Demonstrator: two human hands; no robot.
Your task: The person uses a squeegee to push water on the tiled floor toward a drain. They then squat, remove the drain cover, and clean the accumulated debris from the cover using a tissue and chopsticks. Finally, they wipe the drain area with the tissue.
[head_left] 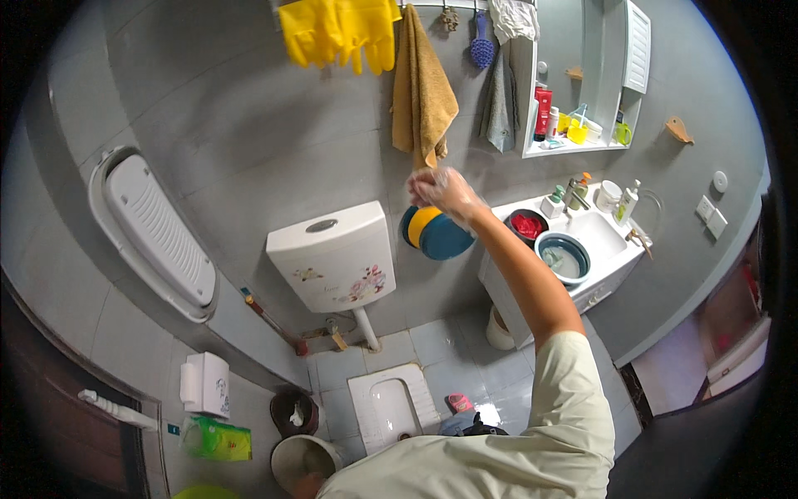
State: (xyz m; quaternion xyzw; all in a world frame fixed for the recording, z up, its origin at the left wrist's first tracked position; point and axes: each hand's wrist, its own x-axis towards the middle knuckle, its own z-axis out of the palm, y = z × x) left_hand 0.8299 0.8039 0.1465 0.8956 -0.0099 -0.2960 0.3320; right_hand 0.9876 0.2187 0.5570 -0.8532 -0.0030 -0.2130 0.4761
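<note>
My right hand (445,190), in a clear plastic glove, is raised at the wall with its fingers curled closed. The lower tip of a brown towel (422,91) tapers down into those fingers. The towel hangs from a rail hook. Just below the hand, blue and yellow basins (446,239) rest against the wall, partly covered by my wrist. My left hand (309,486) shows only in part at the bottom, by the rim of a pale bucket (283,447). Its fingers are hidden by my shirt and the picture's edge.
A white toilet tank (332,258) is on the wall, with a squat toilet (391,412) below. At right, the sink counter (603,237) holds a blue-rimmed basin (564,258) and bottles. Yellow gloves (337,33) hang above. A dark bin (293,416) and pink object (459,403) are on the floor.
</note>
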